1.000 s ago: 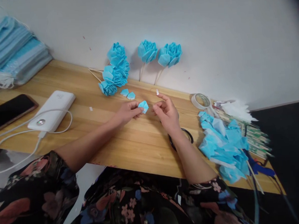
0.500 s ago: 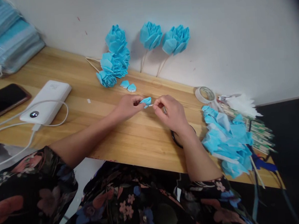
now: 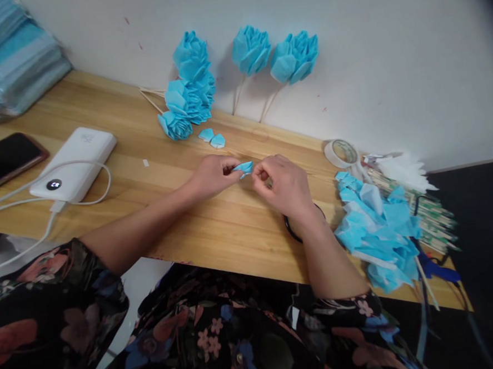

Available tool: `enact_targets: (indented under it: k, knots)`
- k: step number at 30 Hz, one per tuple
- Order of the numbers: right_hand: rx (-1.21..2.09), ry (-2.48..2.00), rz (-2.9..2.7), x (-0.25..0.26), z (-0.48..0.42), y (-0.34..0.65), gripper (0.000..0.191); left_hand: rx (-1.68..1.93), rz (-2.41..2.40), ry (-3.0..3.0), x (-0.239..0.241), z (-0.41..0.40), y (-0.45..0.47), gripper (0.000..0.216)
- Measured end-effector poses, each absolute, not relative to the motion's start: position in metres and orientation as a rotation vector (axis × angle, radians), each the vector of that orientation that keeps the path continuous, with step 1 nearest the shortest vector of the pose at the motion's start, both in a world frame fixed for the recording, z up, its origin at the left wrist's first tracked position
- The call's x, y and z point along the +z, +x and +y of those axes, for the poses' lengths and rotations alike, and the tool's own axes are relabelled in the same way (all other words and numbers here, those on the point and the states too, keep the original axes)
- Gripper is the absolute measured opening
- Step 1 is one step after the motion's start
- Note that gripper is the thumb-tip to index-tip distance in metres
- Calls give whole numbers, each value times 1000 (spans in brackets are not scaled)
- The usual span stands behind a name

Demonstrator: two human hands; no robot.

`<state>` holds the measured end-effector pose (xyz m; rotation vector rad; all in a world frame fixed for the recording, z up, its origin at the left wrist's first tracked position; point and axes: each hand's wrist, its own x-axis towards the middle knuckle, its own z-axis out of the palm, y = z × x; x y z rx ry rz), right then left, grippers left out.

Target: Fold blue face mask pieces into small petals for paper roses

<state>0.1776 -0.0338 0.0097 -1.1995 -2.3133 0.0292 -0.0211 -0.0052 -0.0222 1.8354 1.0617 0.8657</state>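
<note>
A small folded blue petal [image 3: 244,167] is pinched between the thumb and fingers of my left hand [image 3: 217,175]. Beside its right end, my right hand [image 3: 283,183] is closed in a pinch, fingertips nearly meeting the petal. Whatever those fingers hold is too small to make out. Two loose blue petals [image 3: 212,137] lie on the table just beyond my left hand. Under my right wrist shows part of a black loop [image 3: 291,229], mostly covered by the arm.
Finished blue flowers on sticks [image 3: 187,102] lie at the back; two more [image 3: 251,49] lean on the wall. To the right are a tape roll [image 3: 341,153], crumpled blue sheets [image 3: 375,238] and a blue-handled tool [image 3: 442,273]. Leftward sit a power bank [image 3: 76,161] and a phone [image 3: 9,160].
The white strip seen between the petal and my right fingers no longer shows. My right fingertips are curled closer together, and the petal looks narrower. The view has shifted slightly.
</note>
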Motion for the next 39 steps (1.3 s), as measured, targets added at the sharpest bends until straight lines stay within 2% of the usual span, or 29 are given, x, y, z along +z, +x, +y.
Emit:
enact_targets:
  k: [17,26,32,35,39]
  knots:
    - [-47,-1260,-2346,10,-35,177,10,810,989,1844,-21,-6,-21,18]
    - [-36,-1247,-2326,10,-36,174,12,840,1072,1842,-16,-8,-18,24]
    - [22,-1344,-2044,5,-35,177,20,848,1128,1716,-6,-9,-19,29]
    - [134,-1406,-1833,1,-32,180,29,865,1129,1624,-5,-9,-19,27]
    - [578,-1283,-1809,-4,-29,178,44,917,1092,1495,-4,-11,-19,24]
